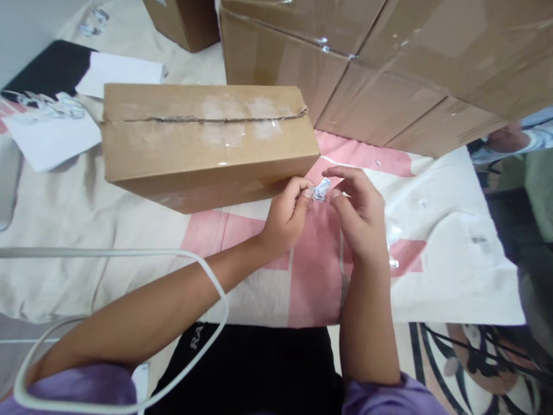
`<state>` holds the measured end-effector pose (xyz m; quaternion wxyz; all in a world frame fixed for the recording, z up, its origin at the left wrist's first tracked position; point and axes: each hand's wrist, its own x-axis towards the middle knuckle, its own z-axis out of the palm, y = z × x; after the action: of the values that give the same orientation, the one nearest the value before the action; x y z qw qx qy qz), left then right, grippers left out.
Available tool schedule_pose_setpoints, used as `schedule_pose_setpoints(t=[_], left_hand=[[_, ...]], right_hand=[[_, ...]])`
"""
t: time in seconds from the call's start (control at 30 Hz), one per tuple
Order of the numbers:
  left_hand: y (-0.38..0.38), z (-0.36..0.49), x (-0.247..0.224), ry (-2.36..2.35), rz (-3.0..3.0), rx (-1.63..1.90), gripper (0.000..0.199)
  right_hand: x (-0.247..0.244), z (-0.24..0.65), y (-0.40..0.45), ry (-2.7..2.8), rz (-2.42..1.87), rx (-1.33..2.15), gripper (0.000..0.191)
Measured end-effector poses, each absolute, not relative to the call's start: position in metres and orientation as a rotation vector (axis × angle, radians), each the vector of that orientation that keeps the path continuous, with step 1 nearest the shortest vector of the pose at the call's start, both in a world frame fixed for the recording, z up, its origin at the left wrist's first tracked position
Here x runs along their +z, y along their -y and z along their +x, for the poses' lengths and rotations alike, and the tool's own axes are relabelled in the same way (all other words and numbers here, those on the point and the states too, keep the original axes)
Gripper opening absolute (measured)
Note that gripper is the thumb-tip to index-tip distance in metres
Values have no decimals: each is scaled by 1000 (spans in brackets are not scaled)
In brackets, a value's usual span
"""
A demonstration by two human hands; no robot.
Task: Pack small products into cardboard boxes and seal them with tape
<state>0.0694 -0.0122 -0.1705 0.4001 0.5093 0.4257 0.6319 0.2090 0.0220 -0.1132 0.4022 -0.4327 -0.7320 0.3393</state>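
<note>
A small crumpled piece of white paper with bluish marks (pixel 321 189) is pinched between the thumb and fingers of my left hand (pixel 288 214). Just to its right, my right hand (pixel 359 210) is held with thumb and fingers apart, and nothing shows between them. Close behind my left hand stands a closed brown cardboard box (pixel 207 138). The seam along its top looks rough, and whitish patches mark the cardboard beside it. Both hands are over the pink and cream cloth (pixel 315 282).
Large tape-wrapped cartons (pixel 371 69) stand at the back right, and another carton (pixel 185 20) at the back. White sheets (pixel 54 138) and crumpled strips (pixel 56 105) lie at left. A white cable (pixel 216 282) loops across my left arm. Another person's hand (pixel 510 138) shows at far right.
</note>
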Motion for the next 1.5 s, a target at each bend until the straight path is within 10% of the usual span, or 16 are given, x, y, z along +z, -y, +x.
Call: schedule_pose_setpoints(t=[1.5], left_hand=[[10, 72, -168, -1139, 1220, 1549, 19]], right_hand=[[-118, 209, -27, 1612, -1058, 948, 24]])
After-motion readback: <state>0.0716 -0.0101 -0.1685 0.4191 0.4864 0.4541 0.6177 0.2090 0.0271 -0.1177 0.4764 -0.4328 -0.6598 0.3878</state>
